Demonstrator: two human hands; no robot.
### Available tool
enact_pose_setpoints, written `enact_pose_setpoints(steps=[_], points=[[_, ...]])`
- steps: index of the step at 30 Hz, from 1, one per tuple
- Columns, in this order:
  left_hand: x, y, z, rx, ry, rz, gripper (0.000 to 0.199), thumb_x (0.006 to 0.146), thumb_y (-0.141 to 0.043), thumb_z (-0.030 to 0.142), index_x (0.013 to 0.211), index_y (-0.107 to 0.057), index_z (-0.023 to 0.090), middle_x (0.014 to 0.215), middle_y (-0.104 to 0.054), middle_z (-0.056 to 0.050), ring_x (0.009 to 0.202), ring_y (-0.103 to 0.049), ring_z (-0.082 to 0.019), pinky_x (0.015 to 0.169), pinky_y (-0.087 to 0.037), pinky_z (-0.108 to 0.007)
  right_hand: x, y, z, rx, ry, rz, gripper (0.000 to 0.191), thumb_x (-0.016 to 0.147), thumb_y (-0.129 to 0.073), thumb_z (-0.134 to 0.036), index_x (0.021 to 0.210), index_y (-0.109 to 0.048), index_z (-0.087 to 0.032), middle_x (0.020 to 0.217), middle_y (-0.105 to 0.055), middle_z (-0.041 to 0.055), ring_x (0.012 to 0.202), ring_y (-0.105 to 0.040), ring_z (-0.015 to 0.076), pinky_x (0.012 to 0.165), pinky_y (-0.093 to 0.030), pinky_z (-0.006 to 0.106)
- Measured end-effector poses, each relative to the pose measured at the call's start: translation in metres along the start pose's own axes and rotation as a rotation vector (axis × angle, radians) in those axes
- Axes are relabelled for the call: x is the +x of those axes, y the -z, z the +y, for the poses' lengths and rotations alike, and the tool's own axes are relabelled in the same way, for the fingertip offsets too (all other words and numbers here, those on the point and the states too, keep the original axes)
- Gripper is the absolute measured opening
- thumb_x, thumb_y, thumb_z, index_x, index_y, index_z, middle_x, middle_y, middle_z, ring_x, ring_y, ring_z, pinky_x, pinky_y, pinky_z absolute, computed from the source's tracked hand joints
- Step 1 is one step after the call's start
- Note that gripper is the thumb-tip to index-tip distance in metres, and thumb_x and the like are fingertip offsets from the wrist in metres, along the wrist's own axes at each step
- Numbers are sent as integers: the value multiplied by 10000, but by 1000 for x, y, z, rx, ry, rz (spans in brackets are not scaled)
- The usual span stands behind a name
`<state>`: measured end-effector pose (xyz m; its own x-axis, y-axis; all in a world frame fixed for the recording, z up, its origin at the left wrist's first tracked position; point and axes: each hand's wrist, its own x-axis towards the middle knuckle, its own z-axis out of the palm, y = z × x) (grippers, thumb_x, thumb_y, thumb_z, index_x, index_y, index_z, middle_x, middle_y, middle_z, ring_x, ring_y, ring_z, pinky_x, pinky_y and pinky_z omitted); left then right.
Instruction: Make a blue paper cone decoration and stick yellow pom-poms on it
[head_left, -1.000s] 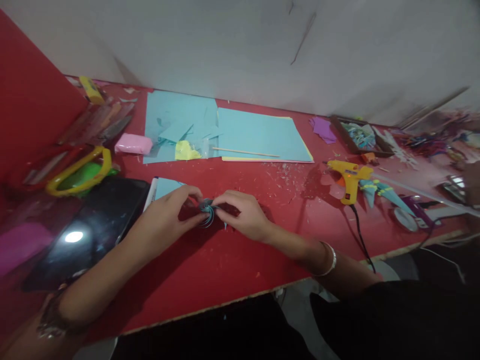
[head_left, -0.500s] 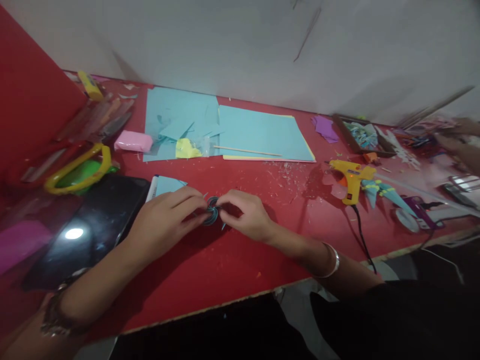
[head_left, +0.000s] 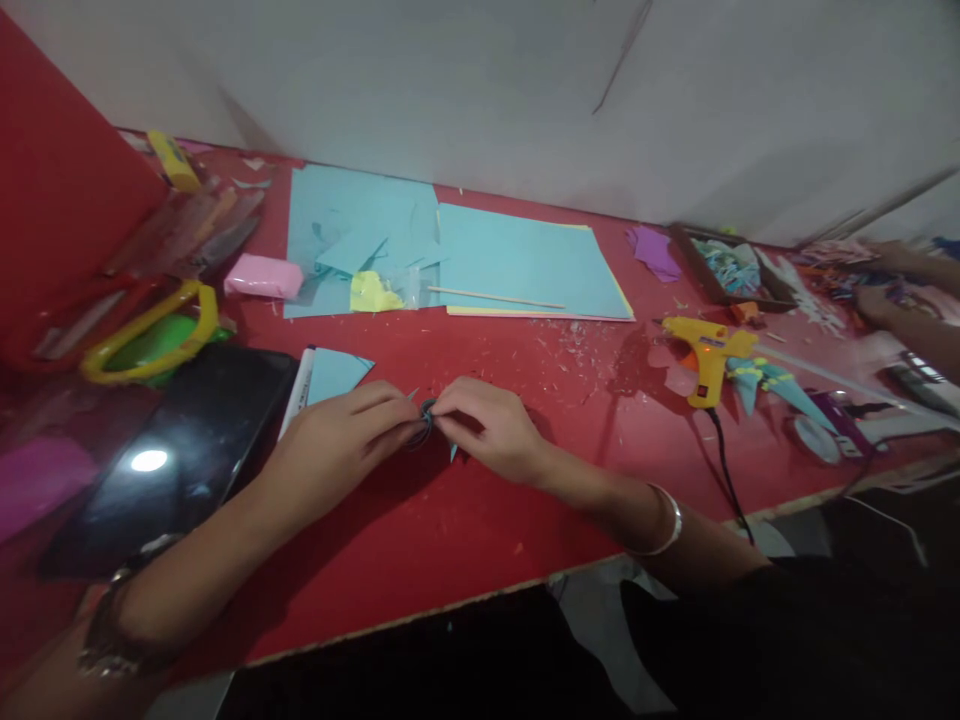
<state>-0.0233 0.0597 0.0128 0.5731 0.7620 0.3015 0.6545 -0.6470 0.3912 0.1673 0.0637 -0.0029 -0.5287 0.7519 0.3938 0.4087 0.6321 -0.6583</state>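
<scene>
A small coiled strip of blue paper (head_left: 427,415) is pinched between my two hands, just over the red table. My left hand (head_left: 356,430) grips its left side with thumb and fingers. From the right, my right hand (head_left: 491,425) pinches the other side with thumb and forefinger. The fingertips cover much of the coil, and a pointed bit of blue paper sticks out below it. Beyond my left hand lies a cut piece of blue paper (head_left: 337,372), with a white marker (head_left: 298,390) along its left edge.
Blue sheets (head_left: 525,255) with a thin wooden stick (head_left: 495,297) lie behind. A black phone (head_left: 172,460) and yellow-handled scissors (head_left: 150,335) are at left. A yellow glue gun (head_left: 709,350) stands at right, near paper cones (head_left: 795,395). Another person's hands (head_left: 885,290) are at far right.
The coil has turned between my fingers and shows more edge-on. Another person's hands have come into view at the far right. The view has shifted slightly.
</scene>
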Motion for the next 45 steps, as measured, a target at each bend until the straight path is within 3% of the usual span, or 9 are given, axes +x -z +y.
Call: enact_pose_setpoints(steps=[18,33,38,45], points=[[6,4,3,-125,48,-52,289,861,-358,305,669,-548,204,685,-594,1,622,-550,-115,568,-415,-222,0,0,3,-54,44,-90,233,909,-328,-240,807,-532,-190,812,-579,41,790,-513,136,719,-414,266],[3,-3,0,17,49,-50,286,863,-355,318,684,-550,212,689,-603,-2,634,-522,-145,605,-386,-281,2,0,4,-88,91,-110,248,900,-302,-209,776,-517,-199,795,-569,43,784,-500,153,733,-424,297],[3,-5,0,-6,98,-46,271,861,-379,327,689,-553,211,700,-609,-12,639,-528,-159,548,-364,-270,3,2,2,-58,62,-99,196,879,-341,-192,768,-502,-195,773,-547,31,751,-491,140,701,-413,272],[5,-1,-9,-135,68,-74,232,832,-458,402,752,-588,227,744,-637,-1,688,-567,-147,637,-413,-272,1,7,-5,37,-115,-97,63,785,-453,-164,800,-512,-180,765,-553,5,708,-505,109,663,-393,233]])
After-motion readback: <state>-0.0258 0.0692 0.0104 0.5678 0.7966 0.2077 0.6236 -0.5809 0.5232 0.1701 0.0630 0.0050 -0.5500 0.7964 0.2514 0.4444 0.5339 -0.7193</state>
